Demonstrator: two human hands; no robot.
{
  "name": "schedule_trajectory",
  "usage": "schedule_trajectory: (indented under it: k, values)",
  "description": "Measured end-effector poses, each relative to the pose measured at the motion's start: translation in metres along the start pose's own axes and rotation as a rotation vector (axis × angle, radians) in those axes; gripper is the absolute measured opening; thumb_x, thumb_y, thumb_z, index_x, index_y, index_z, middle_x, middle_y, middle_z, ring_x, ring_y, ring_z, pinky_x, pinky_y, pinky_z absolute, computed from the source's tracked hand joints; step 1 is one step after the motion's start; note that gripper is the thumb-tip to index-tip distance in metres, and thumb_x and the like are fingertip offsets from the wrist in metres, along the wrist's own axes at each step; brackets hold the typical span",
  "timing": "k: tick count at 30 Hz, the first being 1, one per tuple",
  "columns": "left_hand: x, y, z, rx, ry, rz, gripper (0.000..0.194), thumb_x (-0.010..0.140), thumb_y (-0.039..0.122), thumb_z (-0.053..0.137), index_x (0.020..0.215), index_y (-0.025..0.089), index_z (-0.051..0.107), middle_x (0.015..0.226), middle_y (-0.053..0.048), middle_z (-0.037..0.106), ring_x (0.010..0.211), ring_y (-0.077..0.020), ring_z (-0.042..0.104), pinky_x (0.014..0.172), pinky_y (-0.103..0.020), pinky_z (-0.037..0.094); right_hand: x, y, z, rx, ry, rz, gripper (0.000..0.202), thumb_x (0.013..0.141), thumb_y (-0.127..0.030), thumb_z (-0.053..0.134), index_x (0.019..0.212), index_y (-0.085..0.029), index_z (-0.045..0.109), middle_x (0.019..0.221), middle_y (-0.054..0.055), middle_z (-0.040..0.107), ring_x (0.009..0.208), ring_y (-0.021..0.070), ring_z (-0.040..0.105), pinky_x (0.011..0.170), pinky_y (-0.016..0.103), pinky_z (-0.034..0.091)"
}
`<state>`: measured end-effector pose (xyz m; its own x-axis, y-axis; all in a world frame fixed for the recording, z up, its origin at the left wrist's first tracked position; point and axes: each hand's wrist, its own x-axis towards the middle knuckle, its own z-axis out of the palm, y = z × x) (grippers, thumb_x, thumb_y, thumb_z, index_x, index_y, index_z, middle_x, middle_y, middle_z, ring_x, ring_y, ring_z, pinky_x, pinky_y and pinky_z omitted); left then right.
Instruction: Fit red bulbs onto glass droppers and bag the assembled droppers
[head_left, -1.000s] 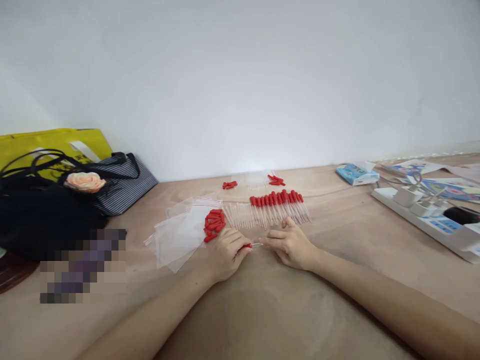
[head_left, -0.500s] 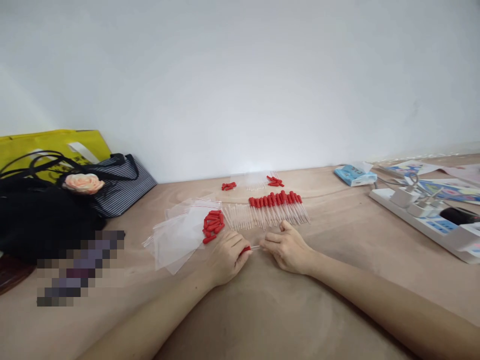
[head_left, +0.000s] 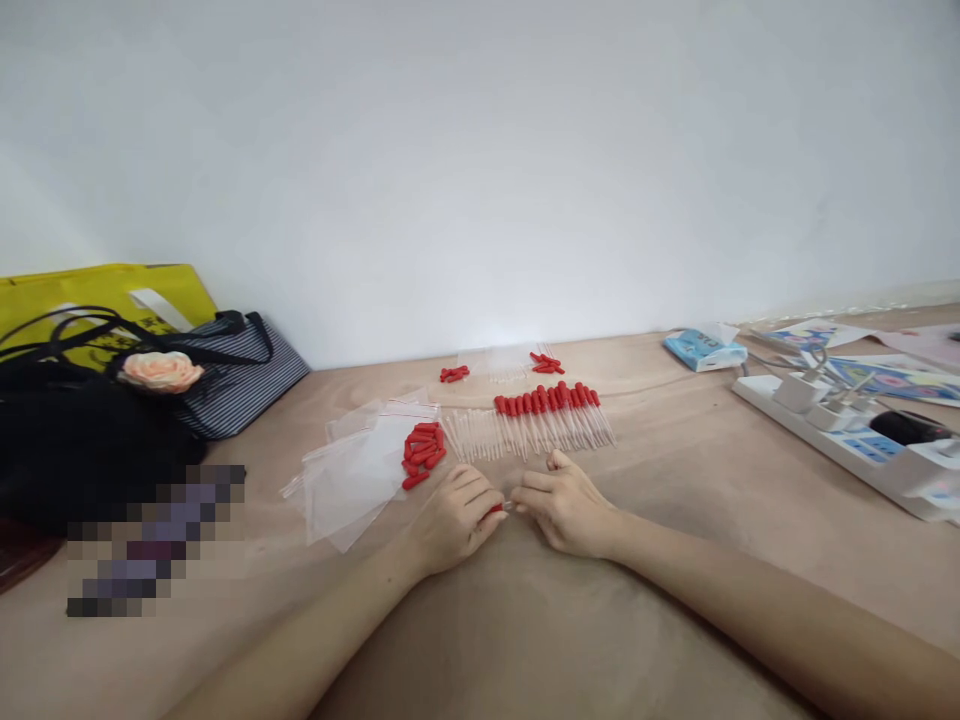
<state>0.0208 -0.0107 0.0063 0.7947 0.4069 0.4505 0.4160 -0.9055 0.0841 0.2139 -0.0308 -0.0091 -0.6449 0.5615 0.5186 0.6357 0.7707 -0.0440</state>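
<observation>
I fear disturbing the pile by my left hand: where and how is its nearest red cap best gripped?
Probably pinch the red cap mid-length from the near side: it is slim, lying at the near edge of the pile.

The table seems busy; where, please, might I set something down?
There is bare table between the right forearm and the power strip, and between that forearm and the left forearm. It is crowded where the plastic bags, red caps and clear tubes lie close together.
</observation>
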Motion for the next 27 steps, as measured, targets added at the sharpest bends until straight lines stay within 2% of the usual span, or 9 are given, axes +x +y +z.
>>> schedule_trajectory:
  k: [4, 6, 11, 16, 19, 21, 23, 24, 27]
  values:
    - [-0.002, -0.005, 0.0, -0.09, 0.1, -0.137, 0.017, 0.081, 0.033, 0.05, 0.081, 0.018, 0.057, 0.071, -0.003, 0.062, 0.069, -0.0152, 0.053, 0.072, -0.032, 0.04, 0.0, 0.003, -0.003, 0.081, -0.03, 0.093, 0.022, 0.087, -0.02, 0.038, 0.09, -0.018, 0.06, 0.075, 0.002, 0.059, 0.061, 0.0109, 0.046, 0.064, 0.029, 0.021]
    - [-0.004, -0.008, 0.0, -0.13, 0.141, -0.166, 0.016, 0.081, 0.033, 0.052, 0.082, 0.018, 0.058, 0.072, -0.003, 0.062, 0.07, -0.0149, 0.054, 0.07, -0.031, 0.04, -0.001, 0.006, -0.004, 0.113, -0.045, 0.119, 0.022, 0.087, -0.021, 0.038, 0.093, -0.018, 0.059, 0.077, 0.003, 0.06, 0.065, 0.0117, 0.048, 0.065, 0.029, 0.022]
    - [-0.005, -0.012, 0.003, -0.174, 0.17, -0.145, 0.01, 0.082, 0.025, 0.052, 0.08, 0.018, 0.059, 0.074, -0.002, 0.065, 0.07, -0.0141, 0.056, 0.072, -0.03, 0.04, -0.005, 0.013, -0.005, 0.151, -0.048, 0.15, 0.023, 0.088, -0.023, 0.038, 0.098, -0.018, 0.058, 0.083, 0.003, 0.062, 0.073, 0.0129, 0.052, 0.068, 0.029, 0.024]
    - [-0.005, -0.012, 0.005, -0.175, 0.184, -0.122, 0.01, 0.082, 0.022, 0.052, 0.077, 0.019, 0.06, 0.068, 0.0, 0.065, 0.063, -0.0127, 0.056, 0.071, -0.031, 0.039, -0.006, 0.01, -0.004, 0.094, -0.036, 0.141, 0.023, 0.087, -0.026, 0.04, 0.093, -0.02, 0.062, 0.076, 0.003, 0.061, 0.071, 0.0138, 0.05, 0.07, 0.031, 0.025]
    - [-0.006, -0.012, 0.004, -0.15, 0.165, -0.161, 0.009, 0.082, 0.024, 0.052, 0.083, 0.02, 0.059, 0.076, -0.001, 0.065, 0.072, -0.0138, 0.057, 0.075, -0.032, 0.04, -0.005, 0.009, -0.007, 0.003, -0.005, 0.113, 0.022, 0.085, -0.025, 0.043, 0.089, -0.019, 0.064, 0.073, 0.004, 0.059, 0.074, 0.0163, 0.048, 0.069, 0.032, 0.025]
    - [-0.007, -0.012, 0.004, -0.109, 0.173, -0.229, 0.023, 0.078, 0.03, 0.057, 0.098, 0.02, 0.056, 0.092, -0.004, 0.062, 0.087, -0.0174, 0.055, 0.082, -0.034, 0.04, -0.004, 0.016, -0.012, -0.063, 0.02, 0.124, 0.021, 0.084, -0.023, 0.044, 0.086, -0.018, 0.064, 0.072, 0.006, 0.059, 0.074, 0.0174, 0.047, 0.068, 0.032, 0.027]
    - [-0.007, -0.012, 0.004, -0.073, 0.179, -0.323, 0.047, 0.073, 0.036, 0.061, 0.114, 0.02, 0.046, 0.108, -0.007, 0.054, 0.101, -0.0214, 0.049, 0.087, -0.037, 0.039, -0.004, 0.031, -0.018, -0.102, 0.077, 0.229, 0.022, 0.083, -0.023, 0.044, 0.082, -0.017, 0.065, 0.073, 0.007, 0.06, 0.074, 0.0179, 0.048, 0.069, 0.031, 0.029]
    - [-0.008, -0.012, 0.005, -0.066, 0.172, -0.365, 0.052, 0.073, 0.036, 0.061, 0.119, 0.021, 0.042, 0.113, -0.008, 0.049, 0.105, -0.0223, 0.046, 0.089, -0.037, 0.039, -0.005, 0.04, -0.021, -0.107, 0.124, 0.331, 0.023, 0.083, -0.025, 0.043, 0.081, -0.017, 0.065, 0.074, 0.007, 0.061, 0.074, 0.018, 0.049, 0.069, 0.03, 0.031]
    - [-0.008, -0.013, 0.005, -0.079, 0.127, -0.405, 0.044, 0.077, 0.029, 0.054, 0.119, 0.023, 0.039, 0.114, -0.007, 0.046, 0.106, -0.0209, 0.044, 0.09, -0.036, 0.039, -0.011, 0.07, -0.025, -0.101, 0.255, 0.71, 0.023, 0.08, -0.025, 0.044, 0.085, -0.014, 0.064, 0.074, 0.007, 0.063, 0.07, 0.0168, 0.053, 0.065, 0.026, 0.035]
